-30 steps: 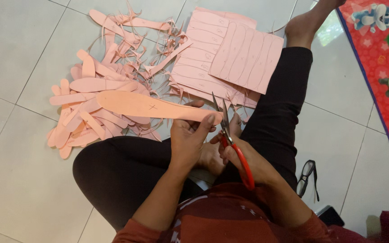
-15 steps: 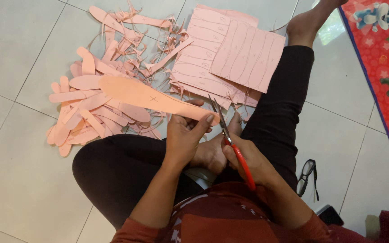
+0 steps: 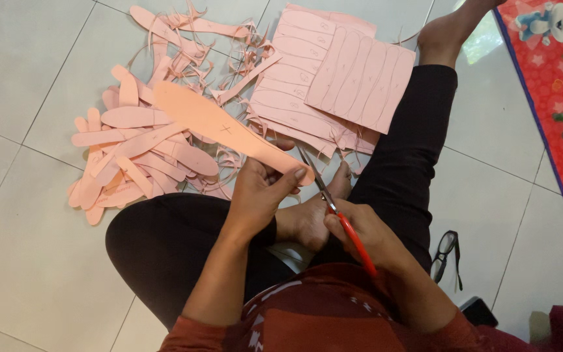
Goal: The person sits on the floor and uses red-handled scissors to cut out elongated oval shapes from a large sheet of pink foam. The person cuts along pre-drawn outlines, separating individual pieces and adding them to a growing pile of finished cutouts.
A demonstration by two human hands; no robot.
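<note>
My left hand [image 3: 262, 192] pinches one end of a long pink paddle-shaped paper cutout [image 3: 219, 124], which slants up and to the left above the floor. My right hand [image 3: 363, 231] grips red-handled scissors [image 3: 333, 208]; their blades point up toward the held end of the cutout, close to my left fingers. I sit on the floor in black trousers, a bare foot below my hands.
A heap of cut pink shapes [image 3: 131, 160] and thin paper scraps [image 3: 223, 49] lies on the grey tiles at the left. Pink sheets with pencilled outlines [image 3: 346, 78] lie ahead. Black glasses [image 3: 446, 251] rest at the right, a red patterned mat [image 3: 555, 85] beyond.
The cutout has swung upward and to the left in my left hand. The scissors stay at its near end, their blades now nearer my left fingers.
</note>
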